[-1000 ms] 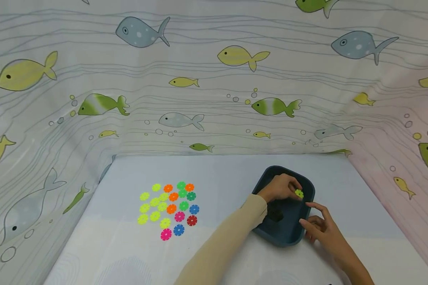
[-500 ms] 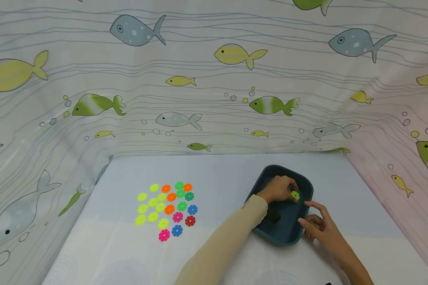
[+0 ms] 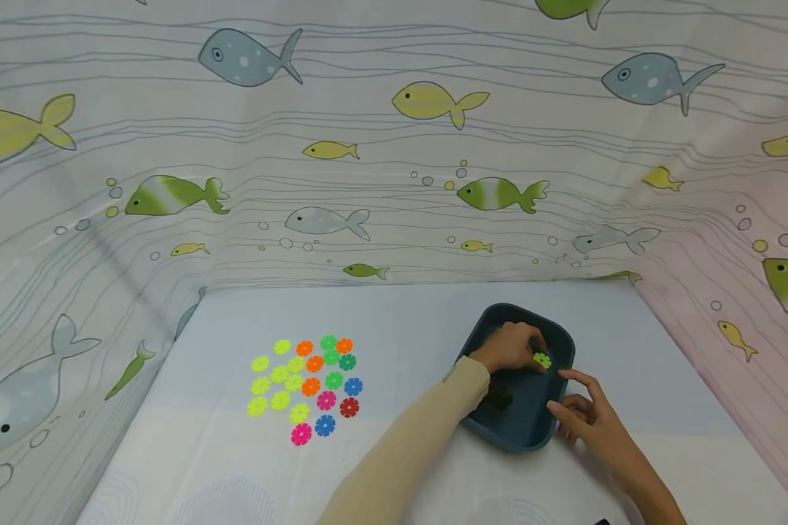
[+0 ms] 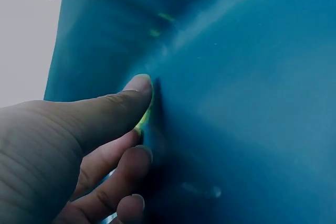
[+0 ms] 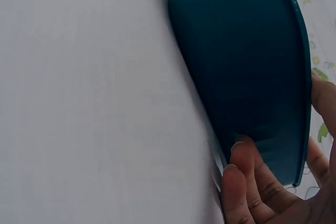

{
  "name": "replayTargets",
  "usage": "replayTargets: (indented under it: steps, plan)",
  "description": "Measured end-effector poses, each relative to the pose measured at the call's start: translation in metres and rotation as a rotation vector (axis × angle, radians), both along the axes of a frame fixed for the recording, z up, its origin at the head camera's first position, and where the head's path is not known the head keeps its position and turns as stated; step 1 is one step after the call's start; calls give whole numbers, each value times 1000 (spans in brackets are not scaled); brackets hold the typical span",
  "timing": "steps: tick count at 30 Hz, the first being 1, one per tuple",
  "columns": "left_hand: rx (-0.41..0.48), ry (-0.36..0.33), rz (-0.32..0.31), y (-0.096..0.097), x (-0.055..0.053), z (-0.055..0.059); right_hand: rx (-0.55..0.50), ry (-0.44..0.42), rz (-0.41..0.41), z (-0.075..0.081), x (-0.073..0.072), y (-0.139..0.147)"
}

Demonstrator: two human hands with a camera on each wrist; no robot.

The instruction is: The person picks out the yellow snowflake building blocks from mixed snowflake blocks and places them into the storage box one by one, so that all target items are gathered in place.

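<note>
My left hand (image 3: 511, 346), in a beige sleeve, reaches into a dark blue bin (image 3: 532, 412). Its thumb and fingers pinch a yellow-green flower-shaped disc (image 3: 542, 360) near the bin's right inner wall. The left wrist view shows only a sliver of that disc (image 4: 143, 121) between thumb and fingers. At the bin's right side, my right hand (image 3: 594, 419) grips the wall and rim. Seen from the right wrist, its fingertips press on the outer wall of the bin (image 5: 241, 56). Under my left wrist is a dark object (image 3: 499, 398), too unclear to name.
Several flower-shaped discs lie loosely grouped on the white table to the left: yellow ones (image 3: 279, 400), orange ones (image 3: 314, 363), green ones (image 3: 333, 380), pink ones (image 3: 301, 434), blue ones (image 3: 325, 425) and a red one (image 3: 349, 407). A fish-patterned curtain (image 3: 368, 109) surrounds the table.
The pinched disc has shifted slightly left and down inside the bin with my left hand. The head view has turned a little. My right hand stays at the rim.
</note>
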State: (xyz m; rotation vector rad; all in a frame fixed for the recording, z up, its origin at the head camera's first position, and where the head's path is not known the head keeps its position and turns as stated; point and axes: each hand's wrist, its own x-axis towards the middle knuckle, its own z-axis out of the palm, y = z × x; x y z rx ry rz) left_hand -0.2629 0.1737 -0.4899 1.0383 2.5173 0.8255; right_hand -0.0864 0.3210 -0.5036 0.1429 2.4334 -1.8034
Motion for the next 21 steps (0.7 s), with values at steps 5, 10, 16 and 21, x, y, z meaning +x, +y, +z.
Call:
replayTargets:
  steps: [5, 10, 16, 21]
  plan:
    - [49, -10, 4, -6, -4, 5, -4, 6, 8, -2, 0, 1]
    - [98, -31, -30, -13, -4, 17, -1, -3, 3, -4, -1, 1]
    - [154, -83, -79, -24, -3, 31, 8, -1, 2, -5, -1, 0]
    - [171, -93, -121, -33, -1, 39, 5, -7, 3, -4, 0, 0]
